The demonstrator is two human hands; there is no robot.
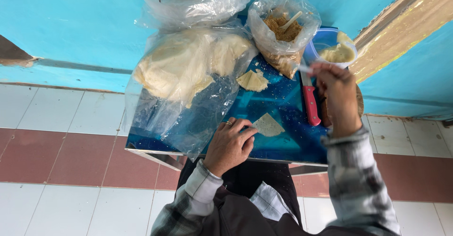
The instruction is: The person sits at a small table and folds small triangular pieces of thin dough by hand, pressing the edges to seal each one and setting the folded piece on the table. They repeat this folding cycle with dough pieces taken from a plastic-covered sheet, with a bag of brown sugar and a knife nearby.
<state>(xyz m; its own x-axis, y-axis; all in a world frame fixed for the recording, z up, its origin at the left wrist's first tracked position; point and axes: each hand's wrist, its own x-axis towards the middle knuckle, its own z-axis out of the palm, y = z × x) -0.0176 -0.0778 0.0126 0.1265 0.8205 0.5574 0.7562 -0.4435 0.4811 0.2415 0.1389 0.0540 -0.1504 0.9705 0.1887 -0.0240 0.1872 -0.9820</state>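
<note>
Small blue-topped table on a tiled floor, loaded with bags and dough.

Tabletop glossy blue, speckled with crumbs, metal edge at the near side. On it: a large clear plastic bag of pale dough at the left, spilling over the edge; a second clear bag behind it; a bag of brown crumbly filling; a blue tub of pale paste; a red-handled knife; a folded dough piece; a flat triangular dough piece near the front.
</note>
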